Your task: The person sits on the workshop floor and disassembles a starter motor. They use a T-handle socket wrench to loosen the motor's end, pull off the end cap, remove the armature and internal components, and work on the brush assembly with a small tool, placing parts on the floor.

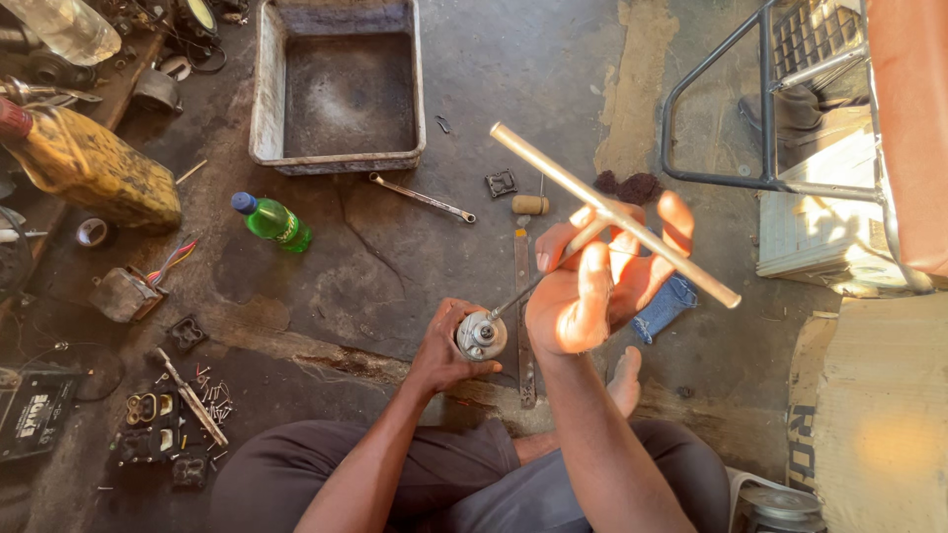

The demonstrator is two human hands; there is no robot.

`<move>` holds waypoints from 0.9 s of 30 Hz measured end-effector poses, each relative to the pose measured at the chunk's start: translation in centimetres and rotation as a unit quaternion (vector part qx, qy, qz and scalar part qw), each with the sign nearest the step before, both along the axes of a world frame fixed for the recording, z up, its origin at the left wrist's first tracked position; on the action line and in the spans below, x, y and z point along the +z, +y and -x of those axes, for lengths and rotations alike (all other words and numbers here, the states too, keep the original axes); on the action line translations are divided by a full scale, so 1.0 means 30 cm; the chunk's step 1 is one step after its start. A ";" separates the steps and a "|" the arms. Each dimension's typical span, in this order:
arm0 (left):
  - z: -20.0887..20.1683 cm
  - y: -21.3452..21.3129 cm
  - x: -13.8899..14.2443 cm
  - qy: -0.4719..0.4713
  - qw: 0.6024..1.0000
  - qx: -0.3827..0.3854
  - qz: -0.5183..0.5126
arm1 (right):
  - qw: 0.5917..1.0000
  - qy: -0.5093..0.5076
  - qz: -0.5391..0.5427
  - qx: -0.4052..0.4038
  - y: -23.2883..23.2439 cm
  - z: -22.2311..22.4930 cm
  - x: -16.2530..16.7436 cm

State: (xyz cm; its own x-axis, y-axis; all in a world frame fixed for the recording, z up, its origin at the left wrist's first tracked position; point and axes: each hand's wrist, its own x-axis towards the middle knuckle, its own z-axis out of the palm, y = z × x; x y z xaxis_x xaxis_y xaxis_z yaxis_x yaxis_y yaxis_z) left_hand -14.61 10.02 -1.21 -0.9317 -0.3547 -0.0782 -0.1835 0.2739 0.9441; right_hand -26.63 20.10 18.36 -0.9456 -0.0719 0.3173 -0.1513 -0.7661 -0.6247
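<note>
My right hand (592,281) grips a T-handle wrench (617,215) by its long metal crossbar, raised toward the camera. Its thin shaft runs down to a small round metal motor part (481,336). My left hand (439,350) is closed around that part from the left and holds it above the dark concrete floor. My bare foot (625,380) rests just right of the hands. I sit on the ground with my knees at the bottom of the view.
A grey metal tray (265,99) sits at top centre, a flat spanner (422,197) below it. A green bottle (274,221), a yellow jerrycan (94,168), loose screws and black parts (183,415) lie left. A metal frame (765,128) and cardboard (874,415) stand right.
</note>
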 end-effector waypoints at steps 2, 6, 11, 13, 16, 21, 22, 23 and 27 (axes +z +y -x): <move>0.000 -0.002 0.003 -0.008 1.000 0.001 0.002 | 0.999 0.033 -0.021 0.032 0.016 0.025 0.022; -0.006 0.000 0.003 0.012 1.000 0.001 0.009 | 0.953 -0.104 -0.111 0.263 0.107 0.126 0.066; -0.002 0.003 0.003 0.018 1.000 0.002 0.007 | 0.988 -0.044 -0.013 0.147 0.058 0.072 0.017; 0.001 0.005 0.002 0.022 1.000 0.000 0.014 | 0.999 -0.013 -0.030 0.018 0.028 0.032 0.001; 0.001 0.003 -0.004 0.018 1.000 0.002 0.011 | 0.994 0.030 -0.049 -0.098 -0.004 0.004 -0.014; -0.003 -0.006 -0.017 0.032 0.999 -0.001 0.010 | 0.999 -0.010 0.035 0.006 0.021 0.033 -0.042; -0.006 -0.007 -0.018 0.034 0.999 -0.002 0.011 | 0.998 -0.018 0.030 0.058 0.037 0.048 -0.046; -0.006 -0.009 -0.019 0.038 0.999 -0.004 0.012 | 0.993 -0.026 0.025 0.109 0.055 0.067 -0.047; -0.004 -0.005 -0.018 0.017 1.000 -0.002 0.002 | 0.955 -0.085 -0.012 0.282 0.101 0.114 -0.031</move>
State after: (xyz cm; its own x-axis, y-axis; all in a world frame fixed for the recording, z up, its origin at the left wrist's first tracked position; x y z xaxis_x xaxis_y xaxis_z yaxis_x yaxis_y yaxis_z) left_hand -14.48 9.88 -1.74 -0.9354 -0.3506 -0.0452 -0.1504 0.2791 0.9484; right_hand -30.05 23.13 17.43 -0.7915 -0.5913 0.1545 0.3868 -0.6804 -0.6225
